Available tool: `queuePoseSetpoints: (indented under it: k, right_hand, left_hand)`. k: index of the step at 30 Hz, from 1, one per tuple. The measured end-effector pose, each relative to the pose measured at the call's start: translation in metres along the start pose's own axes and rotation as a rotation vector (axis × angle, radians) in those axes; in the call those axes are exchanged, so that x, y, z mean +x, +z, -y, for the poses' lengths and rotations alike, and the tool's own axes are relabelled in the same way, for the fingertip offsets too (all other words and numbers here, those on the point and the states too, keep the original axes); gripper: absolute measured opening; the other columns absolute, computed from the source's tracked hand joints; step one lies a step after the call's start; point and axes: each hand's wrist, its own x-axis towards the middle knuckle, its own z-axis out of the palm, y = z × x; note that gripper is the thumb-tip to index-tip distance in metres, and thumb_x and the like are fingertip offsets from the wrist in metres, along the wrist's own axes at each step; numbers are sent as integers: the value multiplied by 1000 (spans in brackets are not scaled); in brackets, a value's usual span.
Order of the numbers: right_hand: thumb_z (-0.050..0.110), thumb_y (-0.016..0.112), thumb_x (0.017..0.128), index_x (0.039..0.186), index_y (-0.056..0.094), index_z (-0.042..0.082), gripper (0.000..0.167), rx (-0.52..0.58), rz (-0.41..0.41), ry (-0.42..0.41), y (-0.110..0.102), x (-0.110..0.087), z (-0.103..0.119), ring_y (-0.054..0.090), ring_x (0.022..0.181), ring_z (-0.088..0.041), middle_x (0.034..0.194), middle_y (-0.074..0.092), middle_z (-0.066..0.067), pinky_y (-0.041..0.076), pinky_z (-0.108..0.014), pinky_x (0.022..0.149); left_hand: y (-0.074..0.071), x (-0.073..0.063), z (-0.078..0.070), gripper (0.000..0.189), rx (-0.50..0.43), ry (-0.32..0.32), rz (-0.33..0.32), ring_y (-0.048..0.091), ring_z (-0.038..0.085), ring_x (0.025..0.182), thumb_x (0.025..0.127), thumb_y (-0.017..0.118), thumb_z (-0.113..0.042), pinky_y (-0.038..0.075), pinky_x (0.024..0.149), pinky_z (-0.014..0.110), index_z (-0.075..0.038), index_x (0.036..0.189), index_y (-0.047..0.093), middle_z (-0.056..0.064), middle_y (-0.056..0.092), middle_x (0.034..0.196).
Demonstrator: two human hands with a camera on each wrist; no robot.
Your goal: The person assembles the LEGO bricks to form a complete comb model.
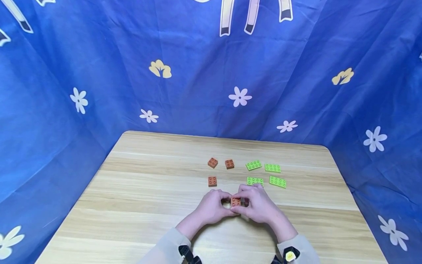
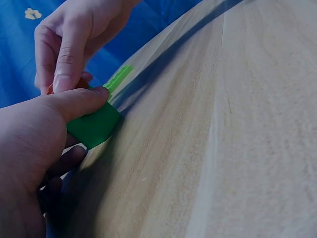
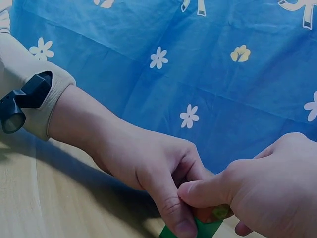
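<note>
In the middle front of the table, my left hand [image 1: 212, 207] and right hand [image 1: 258, 203] meet around a small reddish-brown studded brick [image 1: 235, 202]. Below that brick sits a dark green block [image 2: 96, 128], which my left hand grips with its thumb along the near edge, as the left wrist view shows. Thumb and fingers of my right hand pinch the brown brick from its right side. In the right wrist view the green block [image 3: 210, 229] peeks out under the brown brick, and the fingers hide much of both.
Three brown four-stud bricks, one of them a front brick [image 1: 212, 181], lie beyond the left hand. Several light green studded plates, including a right-hand plate [image 1: 278, 182], lie beyond the right hand. Blue patterned cloth [image 1: 197, 80] hangs behind the wooden table [image 1: 132, 205].
</note>
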Motion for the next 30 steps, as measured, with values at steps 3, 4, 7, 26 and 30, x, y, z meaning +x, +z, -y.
queuePoseSetpoints:
  k: [3, 4, 7, 26, 30]
  right_hand:
    - [40, 89, 86, 103, 85, 23, 25, -18, 14, -7, -1, 2, 1, 52, 70, -7, 79, 59, 10, 35, -46, 92]
    - [40, 89, 86, 103, 85, 23, 24, -24, 18, -10, -1, 3, 1, 50, 70, -6, 78, 58, 10, 35, -46, 92]
    - [40, 89, 86, 106, 85, 23, 27, -30, 36, -14, -3, 5, 3, 45, 69, -1, 77, 56, 8, 35, -46, 93]
    - [35, 92, 83, 109, 86, 23, 29, 36, 48, -70, -5, 7, -4, 39, 65, -1, 75, 52, 3, 37, -33, 81]
    - [34, 93, 82, 109, 86, 23, 30, 47, 23, -90, -2, 7, -8, 37, 65, 0, 74, 50, 4, 36, -32, 78]
  left_hand:
    - [0, 0, 1, 39, 2, -1, 1, 63, 5, 90, 76, 94, -49, 51, 85, 33, -29, 108, 83, -21, 72, 95]
    - [0, 0, 1, 39, 5, -1, 1, 63, 5, 90, 76, 94, -49, 51, 85, 33, -29, 108, 83, -21, 72, 95]
    - [0, 0, 2, 38, 15, 0, 0, 63, 4, 89, 77, 94, -49, 51, 84, 33, -30, 107, 83, -21, 72, 95]
    - [0, 2, 0, 38, 23, -7, 4, 64, 6, 94, 77, 93, -50, 50, 89, 36, -29, 108, 83, -19, 74, 98]
    - [0, 2, 2, 39, 19, -8, 9, 64, 6, 94, 77, 93, -50, 51, 89, 35, -29, 108, 83, -20, 74, 98]
